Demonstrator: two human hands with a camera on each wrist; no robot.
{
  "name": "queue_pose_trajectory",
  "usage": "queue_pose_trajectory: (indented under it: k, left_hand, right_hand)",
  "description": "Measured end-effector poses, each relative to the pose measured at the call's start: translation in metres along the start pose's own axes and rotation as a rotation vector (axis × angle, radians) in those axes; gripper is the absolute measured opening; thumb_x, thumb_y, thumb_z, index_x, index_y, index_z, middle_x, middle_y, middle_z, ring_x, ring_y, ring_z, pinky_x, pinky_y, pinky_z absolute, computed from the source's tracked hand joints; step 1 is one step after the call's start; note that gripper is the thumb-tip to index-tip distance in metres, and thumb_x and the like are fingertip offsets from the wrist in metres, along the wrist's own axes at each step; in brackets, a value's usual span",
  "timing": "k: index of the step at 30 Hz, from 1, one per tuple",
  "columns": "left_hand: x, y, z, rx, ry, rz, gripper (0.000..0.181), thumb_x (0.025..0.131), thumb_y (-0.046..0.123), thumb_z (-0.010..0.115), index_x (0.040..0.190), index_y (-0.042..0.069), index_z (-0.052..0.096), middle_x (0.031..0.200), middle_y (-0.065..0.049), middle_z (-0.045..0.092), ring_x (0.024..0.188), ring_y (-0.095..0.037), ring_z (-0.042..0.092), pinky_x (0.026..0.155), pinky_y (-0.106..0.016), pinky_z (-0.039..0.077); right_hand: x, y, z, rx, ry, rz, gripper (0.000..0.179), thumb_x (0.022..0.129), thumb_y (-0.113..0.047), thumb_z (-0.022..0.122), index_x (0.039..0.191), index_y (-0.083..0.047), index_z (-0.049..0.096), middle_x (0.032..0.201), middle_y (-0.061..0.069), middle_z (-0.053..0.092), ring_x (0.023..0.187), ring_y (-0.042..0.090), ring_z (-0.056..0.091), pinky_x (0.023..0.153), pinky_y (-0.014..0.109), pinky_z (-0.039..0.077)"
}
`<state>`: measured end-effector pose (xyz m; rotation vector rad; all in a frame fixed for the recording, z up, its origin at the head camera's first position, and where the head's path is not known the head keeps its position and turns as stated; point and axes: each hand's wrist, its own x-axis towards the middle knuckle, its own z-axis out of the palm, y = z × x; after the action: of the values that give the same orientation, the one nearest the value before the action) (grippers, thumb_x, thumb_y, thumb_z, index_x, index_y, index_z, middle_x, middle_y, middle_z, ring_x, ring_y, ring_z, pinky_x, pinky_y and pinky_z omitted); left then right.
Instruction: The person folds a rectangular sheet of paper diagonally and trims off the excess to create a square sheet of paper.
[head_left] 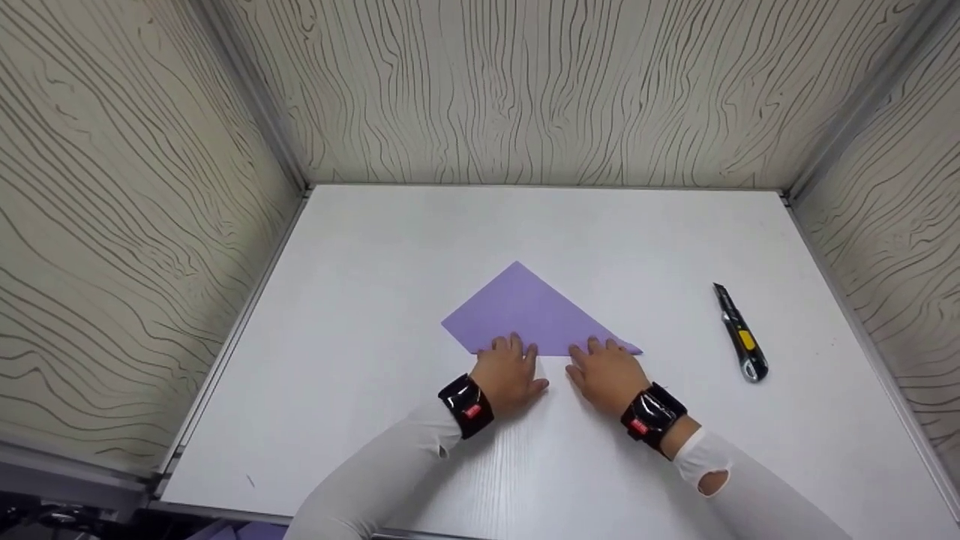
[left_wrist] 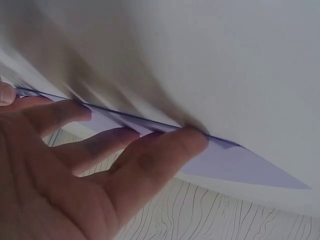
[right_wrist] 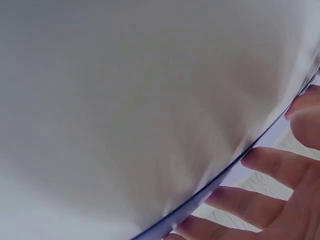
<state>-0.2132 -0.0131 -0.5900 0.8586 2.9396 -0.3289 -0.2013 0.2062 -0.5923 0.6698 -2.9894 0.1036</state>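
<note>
One purple paper triangle (head_left: 529, 311) under two flat hands, left (head_left: 508, 373) and right (head_left: 606, 375) (fingers spread, pressing), one utility knife (head_left: 739, 334) apart.

paper (head_left: 529, 311): plain purple | table (head_left: 390, 300): white, faint grain | walls (head_left: 525, 90): beige with dark wavy wood-grain lines | utility knife (head_left: 741, 334): black with a yellow slider | wrist bands (head_left: 466, 406): glossy black with a red mark | sleeves (head_left: 390, 472): white
</note>
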Motion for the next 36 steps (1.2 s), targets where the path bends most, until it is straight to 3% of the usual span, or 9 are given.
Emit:
queue_pose_trajectory:
  k: [5, 8, 15, 20, 26, 30, 36]
  left_hand:
    - [0.001, 0.0, 0.001, -0.006, 0.025, -0.018, 0.073, 0.109, 0.069, 0.042, 0.154, 0.014, 0.06, 0.149, -0.019, 0.064, 0.121, -0.036, 0.067, 0.08, -0.052, 0.068]
    - [0.001, -0.002, 0.0, -0.018, 0.043, -0.015, 0.071, 0.109, 0.069, 0.044, 0.149, 0.014, 0.063, 0.145, -0.018, 0.066, 0.115, -0.034, 0.067, 0.075, -0.051, 0.068]
    - [0.0, -0.004, -0.003, -0.084, 0.028, -0.023, 0.071, 0.109, 0.069, 0.044, 0.152, 0.016, 0.06, 0.148, -0.018, 0.064, 0.119, -0.035, 0.067, 0.08, -0.054, 0.066]
    - [-0.001, -0.01, 0.0, -0.16, 0.011, -0.012, 0.068, 0.109, 0.067, 0.045, 0.156, 0.02, 0.058, 0.151, -0.016, 0.062, 0.126, -0.035, 0.064, 0.084, -0.055, 0.065]
    - [-0.003, -0.018, 0.0, -0.265, 0.026, 0.004, 0.057, 0.109, 0.063, 0.051, 0.137, 0.016, 0.07, 0.128, -0.013, 0.067, 0.111, -0.031, 0.063, 0.079, -0.052, 0.065]
    - [-0.006, -0.018, -0.001, -0.286, 0.039, 0.008, 0.058, 0.107, 0.064, 0.053, 0.127, 0.013, 0.072, 0.122, -0.013, 0.067, 0.107, -0.031, 0.062, 0.078, -0.052, 0.065]
    - [-0.008, -0.016, -0.001, -0.283, 0.04, -0.003, 0.058, 0.107, 0.066, 0.052, 0.123, 0.014, 0.072, 0.117, -0.011, 0.067, 0.106, -0.03, 0.062, 0.079, -0.053, 0.064]
  right_hand:
    - [-0.011, 0.013, -0.004, -0.016, 0.039, 0.019, 0.041, 0.106, -0.032, 0.069, 0.125, 0.004, 0.076, 0.113, 0.029, 0.076, 0.106, 0.047, 0.074, 0.086, 0.06, 0.064]
    - [-0.016, 0.022, -0.003, -0.023, 0.054, 0.015, 0.041, 0.106, -0.031, 0.07, 0.121, 0.006, 0.076, 0.11, 0.027, 0.077, 0.105, 0.044, 0.075, 0.089, 0.057, 0.063]
    - [-0.025, 0.032, 0.001, -0.046, 0.068, -0.009, 0.042, 0.107, -0.029, 0.068, 0.125, 0.008, 0.073, 0.118, 0.03, 0.076, 0.114, 0.047, 0.074, 0.1, 0.061, 0.059]
    - [-0.028, 0.034, 0.001, -0.053, 0.061, -0.016, 0.041, 0.107, -0.029, 0.068, 0.128, 0.005, 0.074, 0.124, 0.028, 0.076, 0.116, 0.046, 0.074, 0.101, 0.063, 0.059]
    - [-0.028, 0.034, -0.003, -0.018, 0.022, -0.005, 0.044, 0.108, -0.032, 0.067, 0.132, 0.005, 0.073, 0.129, 0.029, 0.074, 0.121, 0.047, 0.072, 0.106, 0.065, 0.056]
    - [-0.029, 0.032, -0.003, 0.006, -0.006, 0.017, 0.048, 0.108, -0.034, 0.065, 0.135, 0.006, 0.071, 0.134, 0.03, 0.072, 0.126, 0.047, 0.07, 0.11, 0.065, 0.053]
    - [-0.037, 0.031, 0.0, 0.002, 0.071, -0.013, 0.044, 0.105, -0.03, 0.07, 0.126, 0.009, 0.074, 0.122, 0.028, 0.075, 0.117, 0.044, 0.072, 0.107, 0.059, 0.056]
